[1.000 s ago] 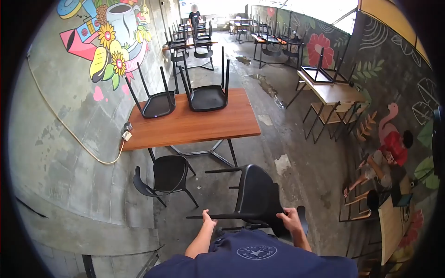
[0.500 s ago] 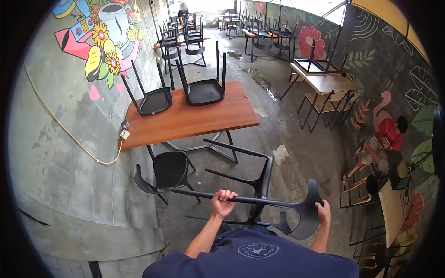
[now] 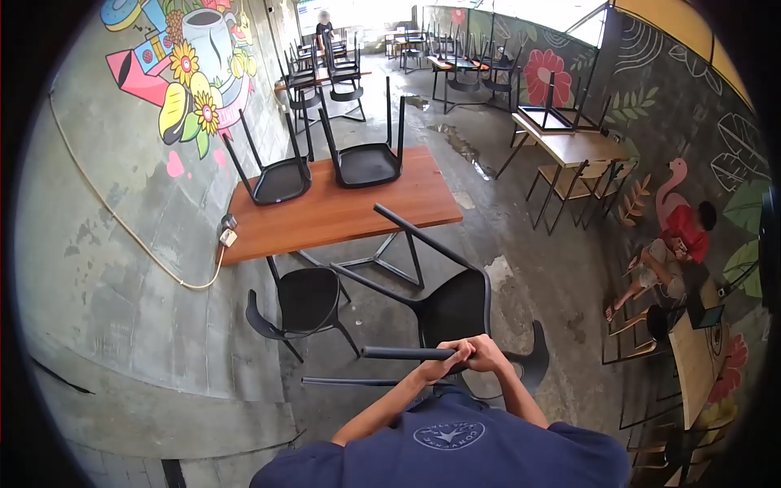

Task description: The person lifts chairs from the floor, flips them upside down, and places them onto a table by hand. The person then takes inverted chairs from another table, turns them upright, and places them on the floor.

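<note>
Black chair (image 3: 451, 313) held tipped, legs up. Both hands, left hand (image 3: 450, 358) and right hand (image 3: 488, 355), fingers wrapped around one leg. Best lifted slowly toward counter (image 3: 342, 213) at 11 o'clock, kept clear of chair below (image 3: 303, 302).

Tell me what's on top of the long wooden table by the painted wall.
Two black chairs sit upside down on the wooden table, legs up. Whatever lies beneath their seats is hidden.
</note>
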Demonstrator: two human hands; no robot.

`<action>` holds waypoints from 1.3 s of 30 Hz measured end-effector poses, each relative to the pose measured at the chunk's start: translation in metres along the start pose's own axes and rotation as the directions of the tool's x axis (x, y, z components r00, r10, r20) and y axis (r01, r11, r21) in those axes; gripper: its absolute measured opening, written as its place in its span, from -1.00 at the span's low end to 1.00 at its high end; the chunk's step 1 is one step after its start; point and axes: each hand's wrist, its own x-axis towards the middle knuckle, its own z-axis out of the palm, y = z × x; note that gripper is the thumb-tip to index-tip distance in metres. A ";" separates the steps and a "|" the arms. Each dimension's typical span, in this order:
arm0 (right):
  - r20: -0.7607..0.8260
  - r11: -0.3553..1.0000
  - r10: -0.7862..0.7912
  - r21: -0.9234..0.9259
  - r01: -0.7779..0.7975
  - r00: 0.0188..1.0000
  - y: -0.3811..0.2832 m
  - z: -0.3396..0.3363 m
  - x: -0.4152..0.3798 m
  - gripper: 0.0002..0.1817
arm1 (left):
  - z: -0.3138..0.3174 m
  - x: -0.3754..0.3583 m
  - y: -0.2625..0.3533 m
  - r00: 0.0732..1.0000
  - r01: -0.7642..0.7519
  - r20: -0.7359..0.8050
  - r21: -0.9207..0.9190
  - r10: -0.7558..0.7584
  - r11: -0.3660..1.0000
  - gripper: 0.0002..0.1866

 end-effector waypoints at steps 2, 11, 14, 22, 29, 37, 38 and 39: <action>-0.138 0.990 0.083 -0.104 -0.098 0.987 0.007 0.012 0.000 -0.78 | -0.010 0.002 0.005 0.975 -0.190 0.173 0.314 0.141 0.930 -0.79; -0.351 0.989 0.038 -0.123 -0.087 0.935 0.003 0.013 0.028 -0.86 | -0.074 -0.065 0.005 0.917 0.372 -0.252 0.264 -0.309 0.890 -0.61; -0.463 0.990 0.134 0.015 -0.143 0.876 0.002 0.001 0.040 -0.88 | -0.106 -0.088 -0.022 0.716 0.534 -0.601 0.143 -0.356 0.833 -0.62; -0.633 0.966 0.217 0.247 -0.073 0.743 0.052 -0.068 0.058 -0.77 | -0.156 -0.076 -0.018 0.428 0.373 -0.887 -0.002 -0.173 0.928 -0.26; -0.690 0.932 0.198 0.353 0.084 0.696 0.055 -0.130 0.096 -0.72 | -0.200 0.045 0.054 0.718 0.009 -0.664 0.309 0.209 0.951 -0.49; -0.771 0.862 0.230 0.445 0.242 0.594 0.092 -0.174 0.172 -0.73 | -0.210 0.126 0.130 0.817 -0.233 -0.482 0.226 0.317 0.946 -0.55; -0.743 0.851 0.218 0.463 0.249 0.633 0.102 -0.179 0.183 -0.75 | -0.211 0.132 0.135 0.812 -0.239 -0.486 0.229 0.324 0.944 -0.55; -0.736 0.850 0.213 0.464 0.249 0.642 0.107 -0.183 0.195 -0.75 | -0.214 0.135 0.139 0.810 -0.263 -0.486 0.201 0.329 0.944 -0.55</action>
